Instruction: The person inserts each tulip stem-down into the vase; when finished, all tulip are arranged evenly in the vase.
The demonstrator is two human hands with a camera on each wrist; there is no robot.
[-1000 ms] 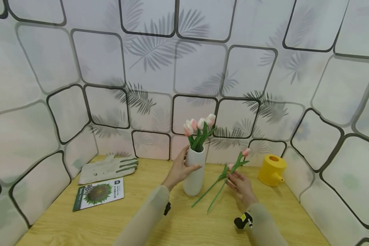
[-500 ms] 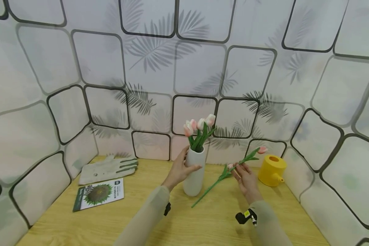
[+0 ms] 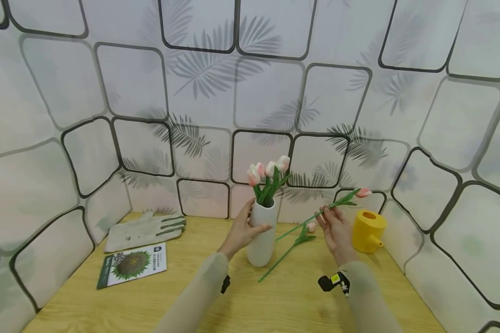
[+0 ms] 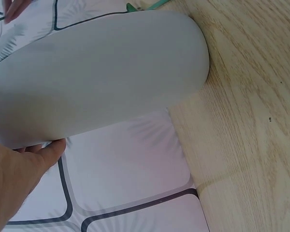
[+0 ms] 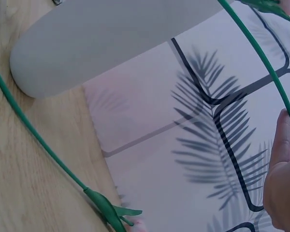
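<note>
A white vase point(image 3: 261, 236) stands upright on the table, holding several pink-and-white tulips point(image 3: 268, 178). My left hand point(image 3: 242, 230) grips its left side, thumb across the front; the left wrist view shows the vase body point(image 4: 101, 72) close up. To the right of the vase, my right hand point(image 3: 335, 230) pinches the green stem of a tulip point(image 3: 345, 200) held above the table. Its pink bloom points right and its stem end lies toward the vase. Beneath it, another tulip point(image 3: 289, 249) lies on the table, bloom away from me. In the right wrist view the held stem point(image 5: 263, 58) curves past the fingers.
A yellow watering can point(image 3: 368, 231) stands right of my right hand, close to the wall. At the left lie a pair of grey-white gloves point(image 3: 143, 230) and a packet with a sunflower picture point(image 3: 132, 265). Patterned fabric walls point(image 3: 208, 152) surround the wooden table point(image 3: 183, 286).
My right hand has raised the tulip off the table and swung its bloom to the right, leaving the other tulip lying. My left hand stays on the vase.
</note>
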